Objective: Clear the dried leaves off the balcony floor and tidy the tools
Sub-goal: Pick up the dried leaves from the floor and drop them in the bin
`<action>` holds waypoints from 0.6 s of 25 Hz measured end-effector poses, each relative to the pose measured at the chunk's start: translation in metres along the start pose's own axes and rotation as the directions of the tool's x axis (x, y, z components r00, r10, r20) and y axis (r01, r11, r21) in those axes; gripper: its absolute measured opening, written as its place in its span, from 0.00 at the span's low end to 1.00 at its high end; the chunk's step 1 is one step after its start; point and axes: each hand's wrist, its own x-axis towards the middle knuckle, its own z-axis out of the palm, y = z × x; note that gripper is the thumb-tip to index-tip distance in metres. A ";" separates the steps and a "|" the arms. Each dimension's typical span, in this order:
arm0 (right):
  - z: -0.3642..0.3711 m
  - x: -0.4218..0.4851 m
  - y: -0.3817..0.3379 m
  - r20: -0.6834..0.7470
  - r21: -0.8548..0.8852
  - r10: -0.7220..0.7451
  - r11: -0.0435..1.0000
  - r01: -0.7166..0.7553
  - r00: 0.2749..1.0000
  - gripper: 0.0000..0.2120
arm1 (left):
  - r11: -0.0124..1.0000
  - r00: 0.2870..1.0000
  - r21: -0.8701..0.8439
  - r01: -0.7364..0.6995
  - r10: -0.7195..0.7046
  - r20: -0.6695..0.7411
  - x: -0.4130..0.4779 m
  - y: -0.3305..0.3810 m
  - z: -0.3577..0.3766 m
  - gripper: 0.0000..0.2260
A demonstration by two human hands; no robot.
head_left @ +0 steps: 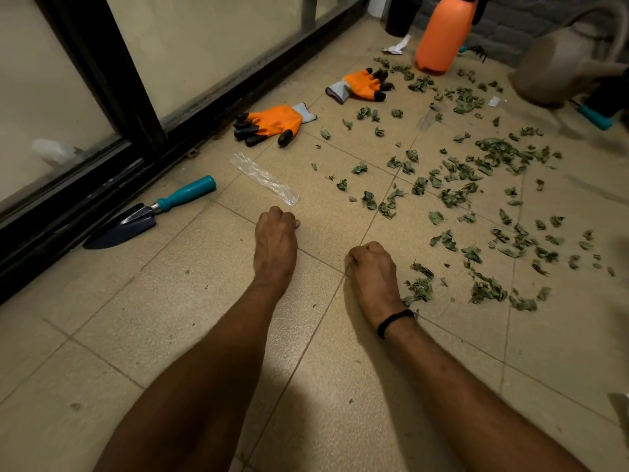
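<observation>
Leaves: dry green leaves (476,185) lie scattered on the floor (204,335), mostly on the right side. No pile is made yet.
Right hand: the right hand (372,264) is curled in a fist, just beside the nearest leaves. I see nothing in it.
Left hand: the left hand (275,233) is a fist too, knuckles down, with nothing seen in it.
Tools: the shovel (146,212) lies by the door frame (102,185). The near glove (272,122) and far glove (362,84) lie apart. The spray bottle (444,32) stands at the back.
Trash: a plastic wrapper (263,178) lies just ahead of the left hand.
How far: I think the job is only starting. Leaves and tools are all left to do.
</observation>
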 end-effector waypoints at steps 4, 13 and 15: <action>-0.006 0.000 -0.027 0.062 -0.040 0.132 0.991 -0.130 0.989 0.11 | 0.987 0.988 0.051 0.149 -0.151 0.025 -0.010 0.004 -0.010 0.08; -0.044 -0.018 -0.121 0.840 0.541 0.150 -0.179 -0.822 0.521 0.03 | 0.225 0.506 -0.611 0.759 -0.795 0.335 -0.062 -0.045 -0.140 0.15; -0.052 -0.019 -0.154 0.855 0.517 0.053 -0.175 -0.838 0.516 0.04 | -0.004 0.437 -0.722 0.691 -0.794 0.423 -0.084 -0.063 -0.180 0.13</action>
